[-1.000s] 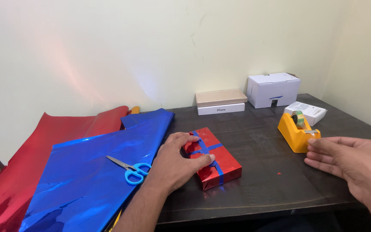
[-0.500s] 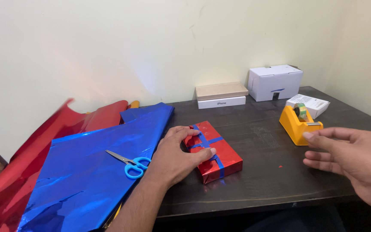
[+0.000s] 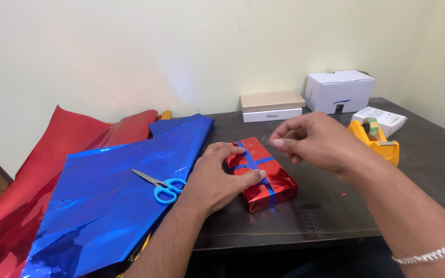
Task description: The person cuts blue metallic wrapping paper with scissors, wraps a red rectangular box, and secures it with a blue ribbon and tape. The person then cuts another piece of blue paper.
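Head view, looking down at the worktop point(image 3: 336, 206). We see a red parcel point(image 3: 279, 180) w/ crossed blue strips lying flat near the middle of the dark worktop, just right of the blue foil point(image 3: 104, 206). Left hand point(image 3: 215, 177) rests on the parcel's left side: fingers curled over its far-left edge, thumb tip pressing the blue strip on top; grip is a loose hold-down on the parcel, not closed around it. Right hand point(image 3: 312, 141) hovers above the parcel's right side, apart from it, thumb & forefinger pinched together; we cannot tell whether anything sits betw. them. A silver bracelet point(image 3: 431, 253) circles the right wrist.

Blue-handled scissors point(image 3: 161, 186) lie on the blue foil, near the left hand. Red foil point(image 3: 42, 170) spreads to the left, partly under the blue. Yellow tape dispenser point(image 3: 377, 141) stands at right, behind the right forearm. By the wall: flat white box point(image 3: 272, 115) w/ a wooden block point(image 3: 272, 100) on top, larger white box point(image 3: 339, 91) beside it, small white carton point(image 3: 387, 119) just behind the dispenser.
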